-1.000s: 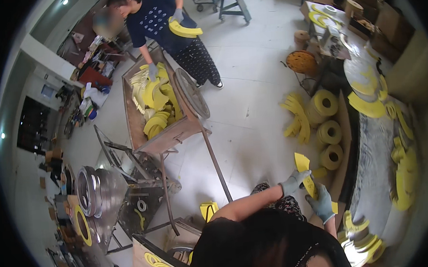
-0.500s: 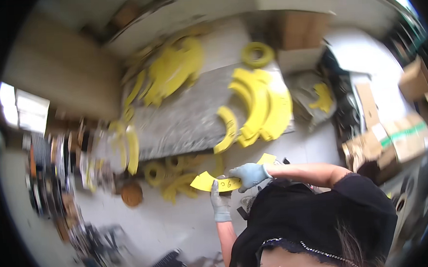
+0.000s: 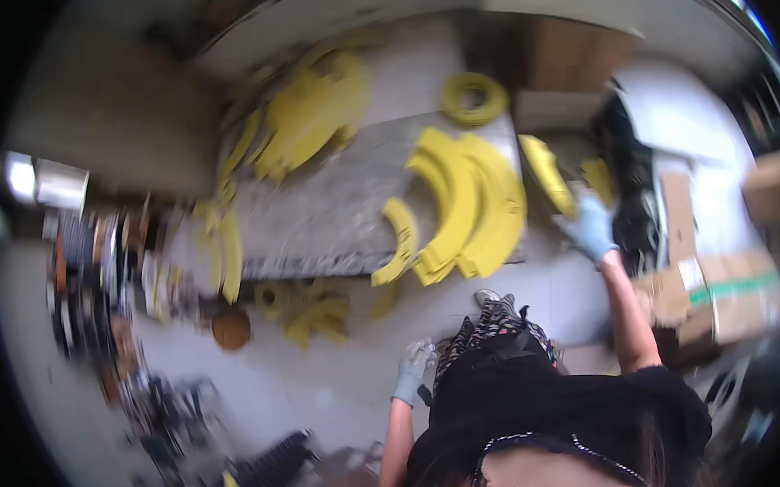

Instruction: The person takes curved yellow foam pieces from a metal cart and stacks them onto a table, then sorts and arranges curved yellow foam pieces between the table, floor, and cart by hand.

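My right hand (image 3: 590,229), in a light blue glove, reaches out to the right of the table. Its thumb and fingers look spread beside the lower end of a yellow curved piece (image 3: 545,172), whose contact with the glove is blurred. The piece is tilted above a grey holder (image 3: 562,151) with another yellow piece (image 3: 596,178) in it. My left hand (image 3: 414,367), in a dusty glove, hangs low near my hip, fingers loosely apart with nothing in them. Several yellow curved pieces (image 3: 474,204) lie at the right side of the table (image 3: 318,216), with a smaller arc (image 3: 397,241) beside them.
A yellow ring (image 3: 473,98) and a pile of yellow pieces (image 3: 313,115) lie farther back. More yellow parts (image 3: 319,319) are under the table, near a round brown stool (image 3: 231,328). Cardboard boxes (image 3: 732,287) stand on the right. Another person's dark sleeve (image 3: 274,466) shows at lower left.
My hands have parted. My right hand has carried the yellow curved piece forward and right to the holder. My left hand has let go of it and stayed low near my body.
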Available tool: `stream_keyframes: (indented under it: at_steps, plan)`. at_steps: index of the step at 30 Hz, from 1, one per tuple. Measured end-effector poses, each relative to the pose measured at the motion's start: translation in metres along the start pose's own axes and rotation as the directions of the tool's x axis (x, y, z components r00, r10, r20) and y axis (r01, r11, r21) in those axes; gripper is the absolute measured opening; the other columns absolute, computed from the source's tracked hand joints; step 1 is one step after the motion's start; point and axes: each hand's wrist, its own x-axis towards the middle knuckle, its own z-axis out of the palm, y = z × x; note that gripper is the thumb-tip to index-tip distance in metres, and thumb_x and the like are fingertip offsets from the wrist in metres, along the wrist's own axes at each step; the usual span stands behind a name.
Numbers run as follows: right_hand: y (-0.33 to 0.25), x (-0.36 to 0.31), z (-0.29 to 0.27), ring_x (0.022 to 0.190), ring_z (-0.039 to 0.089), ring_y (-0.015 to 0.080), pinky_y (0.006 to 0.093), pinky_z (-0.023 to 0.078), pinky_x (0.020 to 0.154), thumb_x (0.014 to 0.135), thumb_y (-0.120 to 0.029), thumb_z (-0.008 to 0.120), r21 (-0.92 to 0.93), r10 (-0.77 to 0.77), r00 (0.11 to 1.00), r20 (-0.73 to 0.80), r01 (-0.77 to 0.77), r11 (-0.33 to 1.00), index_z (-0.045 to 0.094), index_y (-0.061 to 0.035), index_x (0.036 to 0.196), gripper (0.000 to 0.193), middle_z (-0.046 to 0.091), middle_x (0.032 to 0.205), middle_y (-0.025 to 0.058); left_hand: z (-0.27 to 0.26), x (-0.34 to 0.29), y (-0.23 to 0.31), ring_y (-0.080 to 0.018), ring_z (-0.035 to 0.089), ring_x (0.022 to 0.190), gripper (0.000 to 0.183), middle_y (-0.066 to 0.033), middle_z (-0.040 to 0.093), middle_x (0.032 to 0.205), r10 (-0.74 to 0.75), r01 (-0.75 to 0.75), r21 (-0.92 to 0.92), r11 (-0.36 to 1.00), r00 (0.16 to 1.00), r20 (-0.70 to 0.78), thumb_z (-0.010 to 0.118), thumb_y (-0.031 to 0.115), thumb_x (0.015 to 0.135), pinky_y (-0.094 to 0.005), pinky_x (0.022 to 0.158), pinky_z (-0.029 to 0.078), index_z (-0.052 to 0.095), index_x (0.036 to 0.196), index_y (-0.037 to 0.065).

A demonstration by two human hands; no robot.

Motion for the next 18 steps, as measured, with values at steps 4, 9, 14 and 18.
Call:
stream_keyframes:
  at_steps: [4, 9, 14, 18]
  plan:
    - [-0.031, 0.053, 0.013, 0.115, 0.057, 0.0371, 0.0438, 0.045, 0.098, 0.075, -0.018, 0.074, -0.242, -0.310, 0.943, -0.121, 0.275, 0.930, 0.061, -0.0049, 0.124, 0.052, 0.059, 0.128, 0.0195, -0.045, -0.032, -0.142, -0.0278, 0.069, 0.089, 0.033, -0.0163, 0.072, 0.098, 0.294, -0.126, 0.359, 0.925, 0.837, -0.462, 0.065, 0.033, 0.089, -0.0379, 0.078, 0.054, 0.070, 0.101, 0.002]
    - [-0.189, 0.028, 0.074, 0.125, 0.048, 0.0378, 0.0438, 0.037, 0.107, 0.081, -0.009, 0.068, 0.058, -0.592, 0.789, -0.168, 0.607, 0.793, 0.057, -0.0058, 0.129, 0.050, 0.051, 0.138, 0.0170, -0.044, -0.111, -0.238, -0.0384, 0.066, 0.099, 0.041, -0.0186, 0.071, 0.103, -0.316, 0.329, -0.116, 0.937, 0.658, -0.683, 0.057, 0.040, 0.086, -0.0421, 0.085, 0.052, 0.072, 0.103, 0.005]
    - [-0.363, -0.125, 0.131, 0.124, 0.047, 0.0438, 0.0521, 0.035, 0.106, 0.074, -0.006, 0.064, 0.251, -0.937, 0.349, -0.032, 0.910, 0.331, 0.056, -0.0031, 0.128, 0.055, 0.051, 0.139, 0.0214, -0.024, -0.153, -0.284, -0.0294, 0.065, 0.106, 0.042, -0.0146, 0.070, 0.111, -0.469, 0.230, -0.410, 0.883, 0.489, -0.736, 0.062, 0.040, 0.084, -0.0369, 0.094, 0.050, 0.071, 0.108, 0.007]
    - [-0.431, -0.263, 0.187, 0.133, 0.039, 0.0412, 0.0480, 0.031, 0.110, 0.071, -0.009, 0.072, 0.628, -0.969, -0.063, 0.237, 0.771, 0.103, 0.048, -0.0018, 0.134, 0.067, 0.041, 0.143, 0.0241, -0.038, -0.160, -0.314, -0.0266, 0.066, 0.105, 0.041, -0.0132, 0.071, 0.109, -0.585, 0.097, -0.620, 0.779, 0.467, -0.663, 0.063, 0.041, 0.085, -0.0351, 0.094, 0.050, 0.071, 0.107, 0.008]
